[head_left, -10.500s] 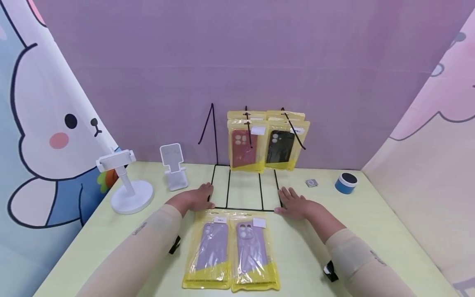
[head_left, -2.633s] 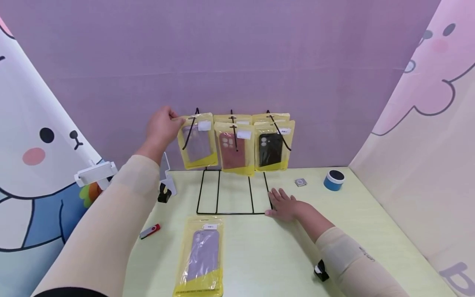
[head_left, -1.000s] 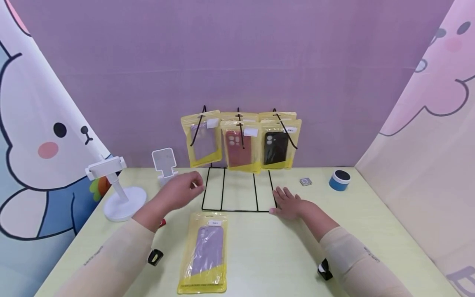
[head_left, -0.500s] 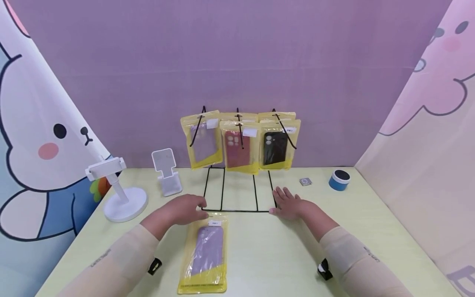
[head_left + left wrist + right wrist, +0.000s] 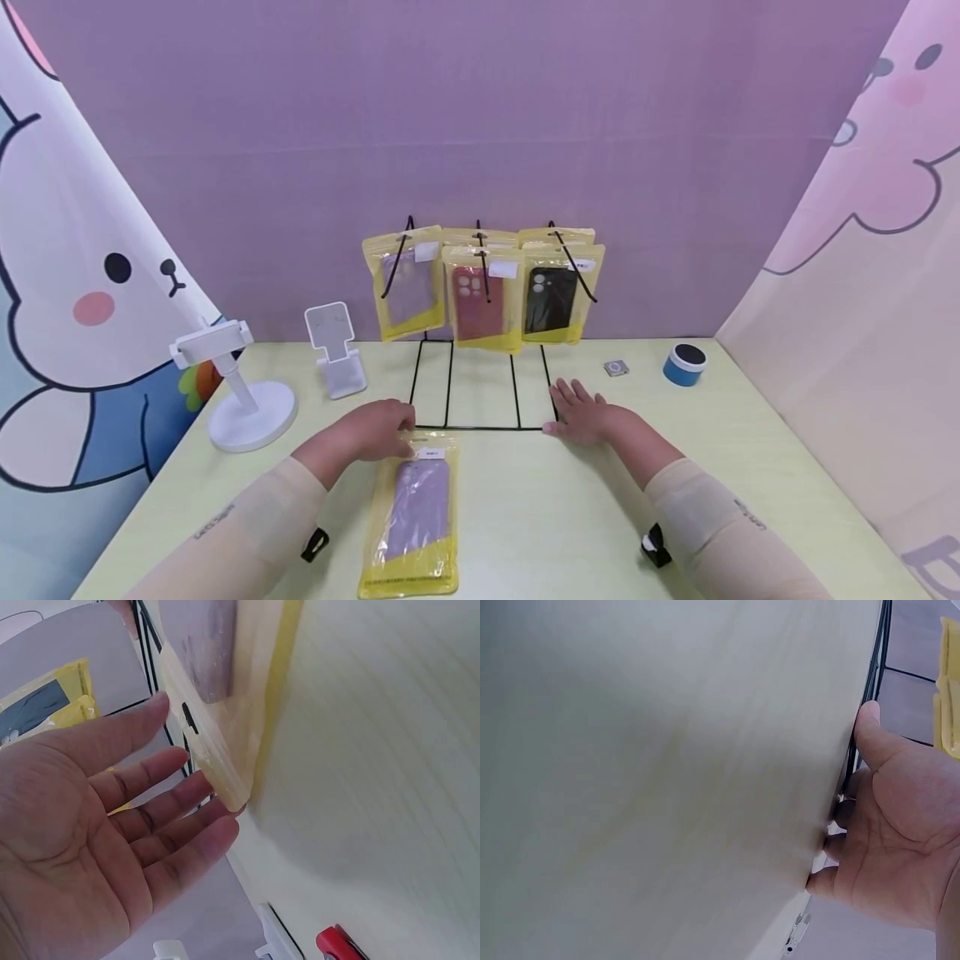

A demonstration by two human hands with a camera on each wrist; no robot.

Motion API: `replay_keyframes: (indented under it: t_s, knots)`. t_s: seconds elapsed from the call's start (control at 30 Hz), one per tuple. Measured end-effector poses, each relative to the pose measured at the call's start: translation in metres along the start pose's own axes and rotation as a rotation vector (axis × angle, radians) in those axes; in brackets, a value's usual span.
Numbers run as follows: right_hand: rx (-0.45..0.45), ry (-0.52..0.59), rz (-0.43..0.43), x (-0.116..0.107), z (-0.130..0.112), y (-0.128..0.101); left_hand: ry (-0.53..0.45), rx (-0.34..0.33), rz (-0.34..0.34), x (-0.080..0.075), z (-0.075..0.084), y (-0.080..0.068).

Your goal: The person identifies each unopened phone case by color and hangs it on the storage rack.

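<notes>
A yellow-edged clear bag with a purple phone case (image 5: 418, 508) lies on the table before the black wire rack (image 5: 480, 428). My left hand (image 5: 375, 429) is at its top left corner. In the left wrist view, the fingertips (image 5: 217, 832) meet the bag's top edge (image 5: 225, 776) while the thumb stays apart from it, fingers loosely bent. My right hand (image 5: 581, 412) rests flat on the right side of the rack's base. On the rack's hooks hang a bagged purple case (image 5: 408, 283), a bagged red case (image 5: 480, 300) and a bagged black case (image 5: 551, 298), with more bags behind the last two.
White phone stands, one round-based (image 5: 253, 412) and one folding (image 5: 337, 354), are at the left. A small square silver gadget (image 5: 617, 367) and a blue round speaker-like object (image 5: 685, 365) sit at the right. A red object (image 5: 339, 943) shows in the left wrist view.
One purple case has gone from the table onto the left hook, where my left hand was holding it. That hand has since come down to the remaining bag. My right hand keeps its place.
</notes>
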State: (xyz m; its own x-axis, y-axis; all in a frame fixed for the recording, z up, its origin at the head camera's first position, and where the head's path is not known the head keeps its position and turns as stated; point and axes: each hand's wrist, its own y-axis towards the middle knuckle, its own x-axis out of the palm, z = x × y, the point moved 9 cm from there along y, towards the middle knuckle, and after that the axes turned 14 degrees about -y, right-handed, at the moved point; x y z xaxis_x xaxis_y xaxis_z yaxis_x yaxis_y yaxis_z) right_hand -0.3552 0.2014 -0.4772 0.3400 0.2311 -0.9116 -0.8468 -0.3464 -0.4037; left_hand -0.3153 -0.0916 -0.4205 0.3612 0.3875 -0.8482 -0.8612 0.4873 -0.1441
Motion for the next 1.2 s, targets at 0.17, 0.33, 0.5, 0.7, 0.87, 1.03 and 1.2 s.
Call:
replay_keyframes:
  t_s: [0.17, 0.33, 0.5, 0.7, 0.87, 1.03, 1.2]
  knots:
    - [0.002, -0.004, -0.006, 0.0, 0.0, 0.0, 0.023, 0.027, 0.003, 0.0, -0.004, -0.001]
    - [0.0, -0.005, -0.01, 0.0, 0.0, 0.0, 0.036, 0.057, -0.003, 0.002, -0.003, -0.002]
    - [-0.005, -0.004, -0.014, 0.0, -0.002, -0.001, 0.047, 0.063, -0.008, 0.002, -0.004, -0.002]
    - [-0.014, 0.005, -0.005, 0.0, -0.001, 0.0, -0.029, 0.053, -0.012, -0.002, -0.006, -0.001]
    - [-0.001, -0.003, -0.019, 0.001, 0.001, 0.002, -0.123, 0.111, 0.019, -0.015, -0.003, -0.001]
    - [-0.002, 0.027, -0.004, 0.004, 0.004, 0.005, -0.229, 0.133, 0.044, -0.029, 0.005, -0.006]
    - [-0.005, 0.032, 0.002, 0.002, 0.003, 0.004, -0.29, 0.127, 0.083, -0.043, 0.012, -0.012]
